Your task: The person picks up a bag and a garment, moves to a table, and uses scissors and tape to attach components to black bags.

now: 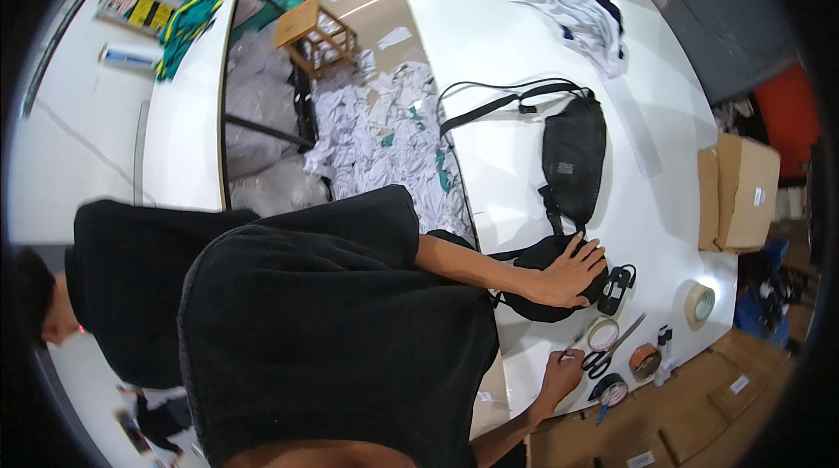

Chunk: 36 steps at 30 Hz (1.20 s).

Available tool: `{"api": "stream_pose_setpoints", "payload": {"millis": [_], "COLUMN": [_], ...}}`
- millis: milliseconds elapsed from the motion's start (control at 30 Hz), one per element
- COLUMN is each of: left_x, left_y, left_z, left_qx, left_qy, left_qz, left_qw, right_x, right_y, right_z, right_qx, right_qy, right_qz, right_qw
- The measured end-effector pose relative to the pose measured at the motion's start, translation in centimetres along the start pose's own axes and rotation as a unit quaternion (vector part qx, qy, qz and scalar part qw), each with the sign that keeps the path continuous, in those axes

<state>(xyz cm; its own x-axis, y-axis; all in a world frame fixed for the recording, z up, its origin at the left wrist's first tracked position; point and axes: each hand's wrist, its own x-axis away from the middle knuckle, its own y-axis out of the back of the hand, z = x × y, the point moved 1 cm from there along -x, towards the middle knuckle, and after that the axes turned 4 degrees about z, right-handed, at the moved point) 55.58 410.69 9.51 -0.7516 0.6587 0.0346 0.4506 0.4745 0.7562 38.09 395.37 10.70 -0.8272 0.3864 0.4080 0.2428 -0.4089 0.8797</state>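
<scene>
My left hand [572, 277] lies with fingers spread on a rounded black cloth item [544, 304], which looks like a bag; its exact kind is unclear. A black sling bag [574, 158] with straps lies just beyond it on the white table. Low over the table edge, my right hand [562, 374] is closed, and a small thin thing [573, 344] sticks out from its fingers, too small to name. Black-handled scissors [599, 365] lie beside that hand, next to a pale tape roll [603, 334]. A small black device [617, 290] with a cable sits by my left fingertips.
On the table are a brown tape roll [645, 360], a dark tape roll [613, 393], a wide clear tape roll [699, 303] and white cloth [577, 27]. Cardboard boxes [743, 193] stand past its edge. Fabric scraps [384, 145] and a wooden stool [313, 35] are on the floor.
</scene>
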Motion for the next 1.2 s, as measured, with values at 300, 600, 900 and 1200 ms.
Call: {"api": "stream_pose_setpoints", "payload": {"millis": [300,600,900,1200], "left_x": [10.7,8.6,-1.8,4.2], "left_y": [1.7,-5.1,3.6,-8.8], "left_z": [-2.9,1.5,2.7,-4.6], "left_qx": [0.106,0.202,-0.023,0.515], "left_qy": [0.157,0.103,-0.070,0.179], "left_qz": [-0.124,-0.220,-0.277,-0.255], "left_qw": [0.974,0.949,0.958,0.799], "right_x": [-8.5,-8.8,-4.4,-9.5], "right_y": [2.9,0.1,-4.2,4.0], "right_z": [-0.5,0.4,1.6,-0.5], "right_qx": [-0.312,-0.106,-0.306,-0.384], "right_qy": [0.162,0.204,0.132,0.173], "right_qz": [-0.273,-0.254,-0.236,-0.223], "right_qw": [0.896,0.939,0.913,0.879]}}
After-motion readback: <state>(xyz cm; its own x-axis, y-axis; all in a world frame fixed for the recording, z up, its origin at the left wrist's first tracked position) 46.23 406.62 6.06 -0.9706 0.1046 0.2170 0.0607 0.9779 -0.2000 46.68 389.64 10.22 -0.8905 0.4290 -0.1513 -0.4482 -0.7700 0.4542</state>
